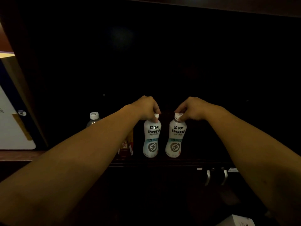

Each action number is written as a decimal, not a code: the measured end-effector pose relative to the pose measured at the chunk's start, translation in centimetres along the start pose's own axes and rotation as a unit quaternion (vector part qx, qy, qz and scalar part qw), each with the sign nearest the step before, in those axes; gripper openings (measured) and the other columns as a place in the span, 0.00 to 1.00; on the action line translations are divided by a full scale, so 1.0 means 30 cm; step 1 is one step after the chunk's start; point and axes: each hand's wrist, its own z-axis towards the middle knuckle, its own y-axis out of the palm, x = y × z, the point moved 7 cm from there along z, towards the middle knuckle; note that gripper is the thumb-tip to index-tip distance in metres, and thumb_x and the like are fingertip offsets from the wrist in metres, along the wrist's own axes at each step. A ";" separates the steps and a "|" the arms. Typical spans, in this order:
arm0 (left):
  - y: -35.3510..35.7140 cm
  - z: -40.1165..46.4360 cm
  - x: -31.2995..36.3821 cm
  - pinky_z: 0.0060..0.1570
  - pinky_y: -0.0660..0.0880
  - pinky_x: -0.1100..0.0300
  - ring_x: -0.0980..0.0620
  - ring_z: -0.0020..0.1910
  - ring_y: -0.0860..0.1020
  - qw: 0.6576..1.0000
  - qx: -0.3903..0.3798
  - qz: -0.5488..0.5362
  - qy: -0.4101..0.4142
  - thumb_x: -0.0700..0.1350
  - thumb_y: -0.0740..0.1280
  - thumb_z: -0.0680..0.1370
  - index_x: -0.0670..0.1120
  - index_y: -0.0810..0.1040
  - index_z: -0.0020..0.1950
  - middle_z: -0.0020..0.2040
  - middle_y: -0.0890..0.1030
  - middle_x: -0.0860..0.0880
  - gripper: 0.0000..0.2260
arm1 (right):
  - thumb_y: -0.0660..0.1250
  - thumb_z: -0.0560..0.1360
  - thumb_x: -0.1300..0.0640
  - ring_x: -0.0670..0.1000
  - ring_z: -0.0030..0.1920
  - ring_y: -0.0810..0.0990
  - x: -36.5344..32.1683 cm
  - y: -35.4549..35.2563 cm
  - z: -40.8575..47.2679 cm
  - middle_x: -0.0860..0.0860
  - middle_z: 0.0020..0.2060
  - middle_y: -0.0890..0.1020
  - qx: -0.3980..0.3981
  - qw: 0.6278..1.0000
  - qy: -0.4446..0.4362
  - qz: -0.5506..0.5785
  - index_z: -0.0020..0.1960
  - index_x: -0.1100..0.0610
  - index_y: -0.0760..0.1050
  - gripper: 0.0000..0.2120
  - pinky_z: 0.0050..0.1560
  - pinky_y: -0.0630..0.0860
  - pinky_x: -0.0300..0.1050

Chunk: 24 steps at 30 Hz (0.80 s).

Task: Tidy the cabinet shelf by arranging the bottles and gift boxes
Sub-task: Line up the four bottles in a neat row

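Two white drink bottles with grey emblems stand side by side near the front edge of a dark cabinet shelf [162, 161]. My left hand [146, 107] grips the cap of the left white bottle [151, 139]. My right hand [192, 108] grips the cap of the right white bottle [175, 137]. Left of them stands an amber tea bottle [127, 144], mostly hidden by my left forearm. Further left a clear water bottle [93, 119] with a white cap shows behind the same arm.
The cabinet interior is very dark. A white and blue box [14, 121] stands at the far left beyond the cabinet's side wall. Two metal door handles [215, 176] sit below the shelf. A white box corner [236, 221] shows at the bottom right.
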 end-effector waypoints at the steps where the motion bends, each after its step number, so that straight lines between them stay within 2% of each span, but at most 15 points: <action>1: 0.000 -0.001 -0.002 0.57 0.70 0.63 0.53 0.62 0.77 1.000 0.000 -0.004 -0.001 0.44 0.77 0.72 0.46 0.82 0.62 0.63 0.81 0.50 0.18 | 0.78 0.68 0.54 0.47 0.56 0.78 -0.001 0.002 0.000 0.46 0.57 0.82 0.001 1.000 -0.002 0.002 0.57 0.45 0.81 0.18 0.55 0.72 0.43; 7: 0.017 -0.020 -0.022 0.57 0.71 0.62 0.52 0.63 0.76 0.998 0.005 -0.052 -0.023 0.44 0.77 0.72 0.47 0.82 0.62 0.64 0.80 0.50 0.18 | 0.77 0.70 0.55 0.49 0.59 0.78 -0.008 0.010 -0.019 0.48 0.60 0.80 0.015 1.000 -0.010 -0.009 0.61 0.47 0.80 0.20 0.58 0.73 0.44; 10: 0.036 -0.042 -0.043 0.62 0.72 0.58 0.50 0.66 0.74 0.995 0.041 -0.080 -0.053 0.45 0.76 0.73 0.49 0.79 0.66 0.67 0.77 0.48 0.21 | 0.76 0.71 0.55 0.49 0.60 0.78 0.007 0.021 -0.044 0.49 0.61 0.80 0.047 0.999 -0.015 0.012 0.64 0.48 0.78 0.22 0.61 0.74 0.46; 13: 0.073 -0.081 -0.050 0.63 0.70 0.60 0.47 0.69 0.72 0.978 0.088 -0.178 -0.067 0.46 0.75 0.75 0.50 0.68 0.75 0.71 0.73 0.47 0.31 | 0.76 0.72 0.54 0.50 0.60 0.78 0.047 0.057 -0.085 0.49 0.62 0.79 0.075 0.988 -0.015 0.137 0.71 0.48 0.71 0.30 0.61 0.75 0.49; 16: 0.142 -0.149 -0.042 0.63 0.65 0.62 0.47 0.72 0.67 0.948 0.146 -0.273 -0.080 0.48 0.75 0.74 0.50 0.56 0.80 0.76 0.64 0.45 0.40 | 0.76 0.71 0.50 0.50 0.61 0.78 0.096 0.129 -0.131 0.50 0.66 0.75 0.108 0.959 0.006 0.262 0.75 0.48 0.64 0.36 0.60 0.76 0.49; 20: 0.268 -0.233 -0.060 0.63 0.63 0.63 0.49 0.74 0.63 0.913 0.186 -0.345 -0.111 0.46 0.77 0.72 0.50 0.49 0.81 0.78 0.59 0.46 0.47 | 0.75 0.71 0.45 0.52 0.63 0.77 0.160 0.278 -0.178 0.52 0.71 0.71 0.107 0.940 0.055 0.320 0.78 0.49 0.57 0.43 0.53 0.75 0.42; 24: 0.405 -0.289 -0.118 0.64 0.59 0.61 0.48 0.77 0.57 0.896 0.175 -0.363 -0.185 0.47 0.78 0.71 0.47 0.45 0.81 0.80 0.53 0.46 0.50 | 0.77 0.70 0.48 0.55 0.64 0.76 0.217 0.440 -0.207 0.56 0.72 0.69 0.092 0.925 0.114 0.351 0.79 0.50 0.54 0.45 0.54 0.74 0.44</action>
